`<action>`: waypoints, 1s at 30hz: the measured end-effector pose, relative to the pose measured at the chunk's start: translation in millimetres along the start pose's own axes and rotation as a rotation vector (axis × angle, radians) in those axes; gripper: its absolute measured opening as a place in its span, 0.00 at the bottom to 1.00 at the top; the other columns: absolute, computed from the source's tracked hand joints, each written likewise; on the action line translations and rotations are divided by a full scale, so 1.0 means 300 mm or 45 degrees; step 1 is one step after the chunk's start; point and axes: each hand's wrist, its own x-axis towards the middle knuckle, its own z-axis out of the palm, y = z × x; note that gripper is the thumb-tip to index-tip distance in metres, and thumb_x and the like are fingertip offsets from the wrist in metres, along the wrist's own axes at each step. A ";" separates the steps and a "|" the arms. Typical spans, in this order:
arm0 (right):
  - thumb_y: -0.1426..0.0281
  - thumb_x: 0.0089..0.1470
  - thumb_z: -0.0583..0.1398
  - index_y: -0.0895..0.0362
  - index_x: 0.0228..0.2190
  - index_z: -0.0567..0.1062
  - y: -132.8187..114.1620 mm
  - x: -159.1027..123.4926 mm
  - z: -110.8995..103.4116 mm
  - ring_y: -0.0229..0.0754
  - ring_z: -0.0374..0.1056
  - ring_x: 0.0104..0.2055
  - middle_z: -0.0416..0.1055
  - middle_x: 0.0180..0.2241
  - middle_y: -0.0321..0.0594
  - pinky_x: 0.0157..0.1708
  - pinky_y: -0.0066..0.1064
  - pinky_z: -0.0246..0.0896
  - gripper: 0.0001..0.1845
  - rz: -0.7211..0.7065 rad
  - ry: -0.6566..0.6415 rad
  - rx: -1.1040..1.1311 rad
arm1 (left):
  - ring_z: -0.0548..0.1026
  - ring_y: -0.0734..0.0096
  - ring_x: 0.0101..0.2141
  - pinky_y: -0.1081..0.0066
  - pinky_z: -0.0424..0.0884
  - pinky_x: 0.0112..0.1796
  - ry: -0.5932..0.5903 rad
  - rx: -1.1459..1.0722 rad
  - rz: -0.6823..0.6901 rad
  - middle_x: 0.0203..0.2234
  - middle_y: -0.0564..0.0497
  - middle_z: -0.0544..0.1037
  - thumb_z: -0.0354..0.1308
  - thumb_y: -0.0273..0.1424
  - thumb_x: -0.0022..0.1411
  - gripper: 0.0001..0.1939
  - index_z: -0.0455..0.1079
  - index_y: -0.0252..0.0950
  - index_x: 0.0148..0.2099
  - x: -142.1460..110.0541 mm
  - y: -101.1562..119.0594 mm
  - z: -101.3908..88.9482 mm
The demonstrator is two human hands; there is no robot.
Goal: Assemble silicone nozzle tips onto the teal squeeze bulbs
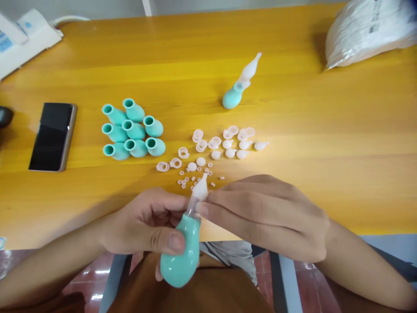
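My left hand [153,226] is wrapped around the teal bulb of a nasal aspirator [180,256], held tilted over the table's front edge. A clear collar and a white pointed tip stand out of the bulb's neck. The fingers of my right hand [260,213] pinch the clear collar just below the white tip. Small clear rings [183,182] and white round tips [192,167] lie on the table just beyond my hands. Behind them are clear collars [214,142] and more white tips [230,153].
Several teal bulbs [133,129] lie grouped at the left, necks toward the upper left. Another aspirator [233,96] lies farther back. A black phone [52,137] is at the left, a white power strip [31,41] at the back left, and a white plastic bag [368,34] at the back right.
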 end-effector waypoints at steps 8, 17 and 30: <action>0.74 0.78 0.57 0.58 0.51 0.84 0.009 0.011 -0.003 0.41 0.82 0.48 0.83 0.51 0.48 0.41 0.30 0.82 0.15 -0.018 -0.072 0.083 | 0.88 0.68 0.30 0.77 0.84 0.33 0.033 0.051 -0.069 0.39 0.42 0.91 0.74 0.44 0.72 0.19 0.85 0.37 0.57 0.003 0.013 0.001; 0.74 0.79 0.57 0.57 0.50 0.79 0.001 0.021 -0.022 0.36 0.77 0.37 0.83 0.45 0.43 0.36 0.29 0.74 0.10 0.261 -0.232 0.227 | 0.86 0.71 0.29 0.80 0.81 0.29 0.050 0.023 -0.133 0.39 0.43 0.89 0.73 0.43 0.73 0.21 0.83 0.37 0.61 0.010 0.002 -0.011; 0.77 0.79 0.55 0.60 0.46 0.79 -0.002 0.039 -0.028 0.36 0.75 0.34 0.80 0.38 0.41 0.34 0.28 0.69 0.12 0.381 -0.461 0.189 | 0.80 0.76 0.21 0.82 0.76 0.22 0.115 0.059 -0.186 0.30 0.49 0.85 0.71 0.43 0.75 0.18 0.80 0.32 0.52 0.026 -0.002 -0.023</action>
